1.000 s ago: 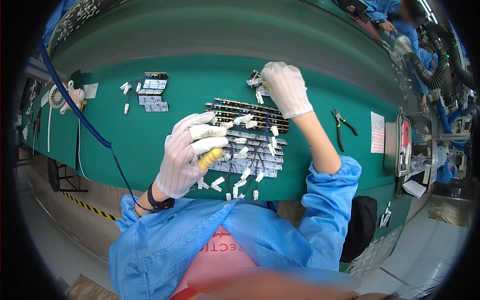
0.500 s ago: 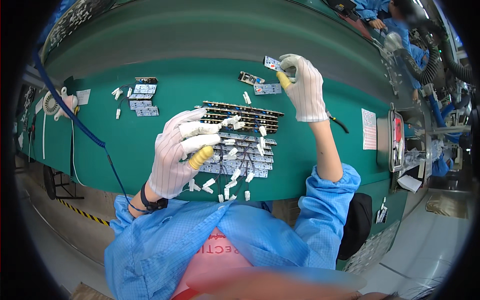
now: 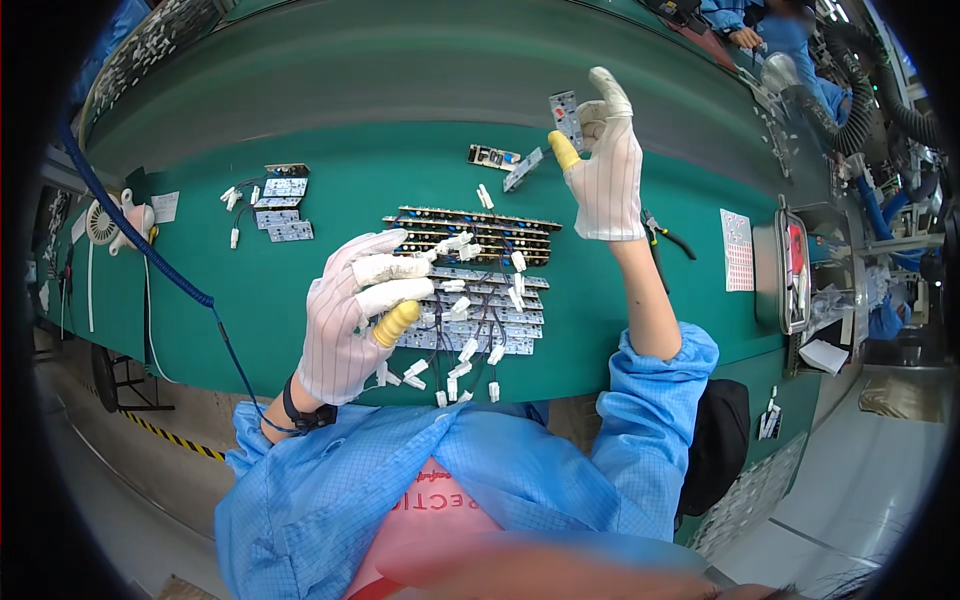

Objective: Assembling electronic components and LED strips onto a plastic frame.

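Note:
My right hand (image 3: 608, 165), in a striped white glove with a yellow cot on the thumb, pinches a small circuit board (image 3: 565, 115) upright, its index finger pointing up. Below that board, another circuit board (image 3: 523, 170) is tilted, and one with its component side up (image 3: 494, 157) lies to its left. My left hand (image 3: 355, 315), gloved likewise, is spread with fingers apart over the left ends of the stacked rows of circuit boards (image 3: 515, 315). Whether its fingertips touch them I cannot tell. White connectors (image 3: 468, 350) on dark wires hang over the rows.
A smaller group of boards (image 3: 283, 205) lies at the left, near a white fan (image 3: 118, 215). Pliers (image 3: 668, 237) rest right of my right forearm. Beyond are a printed sheet (image 3: 738, 250) and a metal tray (image 3: 790, 265). A blue coiled cord (image 3: 165, 255) crosses the left side.
My right hand has lifted away slightly, turning its board from slanted to upright, and its index finger has straightened. The board below has tipped from flat to tilted. My left hand has hardly moved.

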Motion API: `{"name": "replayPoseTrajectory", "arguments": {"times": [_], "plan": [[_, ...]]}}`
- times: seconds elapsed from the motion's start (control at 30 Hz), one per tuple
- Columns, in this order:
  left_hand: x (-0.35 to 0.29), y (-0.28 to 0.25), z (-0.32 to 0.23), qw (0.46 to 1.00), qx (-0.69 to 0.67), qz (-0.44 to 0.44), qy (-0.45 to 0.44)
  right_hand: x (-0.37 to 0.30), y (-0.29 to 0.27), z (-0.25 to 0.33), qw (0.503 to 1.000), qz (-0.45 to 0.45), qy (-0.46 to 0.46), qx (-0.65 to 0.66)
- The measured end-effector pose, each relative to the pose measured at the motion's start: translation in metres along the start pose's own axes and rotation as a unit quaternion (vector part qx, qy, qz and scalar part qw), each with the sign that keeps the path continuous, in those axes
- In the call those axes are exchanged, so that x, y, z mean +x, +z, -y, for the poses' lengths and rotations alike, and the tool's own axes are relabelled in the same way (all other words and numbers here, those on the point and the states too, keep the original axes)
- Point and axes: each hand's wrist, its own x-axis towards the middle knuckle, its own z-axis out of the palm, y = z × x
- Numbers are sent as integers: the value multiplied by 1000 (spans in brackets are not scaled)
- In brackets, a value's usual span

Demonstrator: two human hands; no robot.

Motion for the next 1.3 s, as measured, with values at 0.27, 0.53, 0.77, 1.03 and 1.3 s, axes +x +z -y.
{"name": "replayPoseTrajectory", "arguments": {"times": [0.27,0.53,0.77,1.03,1.3], "plan": [[-1,-1,-2,1000,-7,7,0,7,-14,-3,995,-74,-64,-3],[0,1,0,1000,-14,-4,-4,7,-28,-11,998,-1,-45,-36],[3,7,0,992,30,-125,16,-5,-21,66,859,89,170,474],[16,-5,-4,984,146,-103,17,-56,0,125,793,242,188,527],[1,-9,3,995,-50,-37,-73,-63,-2,111,847,318,159,396]]}}
